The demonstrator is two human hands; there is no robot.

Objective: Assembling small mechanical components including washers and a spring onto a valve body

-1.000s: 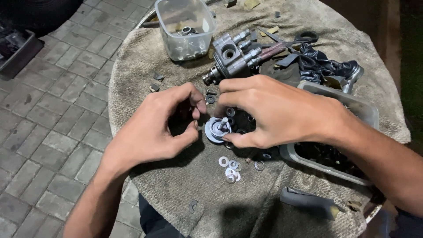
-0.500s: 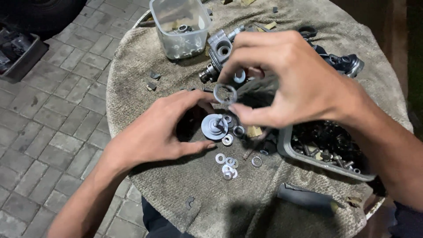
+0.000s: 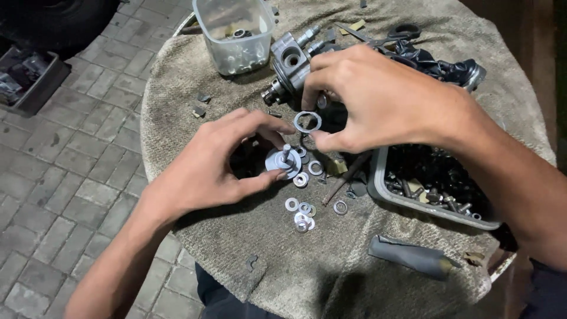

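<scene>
right hand (image 3: 378, 97) pinching a flat metal ring (image 3: 308, 121) between thumb and fingertips, held edge-on-tilted in the air, just above and a little to the right of the upright pin on a small round disc part (image 3: 282, 159). left hand (image 3: 221, 162) curled around that disc part, thumb below and fingers above, steadying it on the cloth-covered desk (image 3: 295, 266). pin's long axis standing roughly vertical, pointing up toward the ring; ring's hole not yet over the pin, near but apart. right hand clearly the nearer one to the ring, left the nearer to the disc. loose washers (image 3: 301, 212) scattered just below the disc, grey tray of bolts (image 3: 413, 204) to the right, clear plastic tub (image 3: 236, 32) and a metal housing (image 3: 289, 65) beyond the hands.
</scene>
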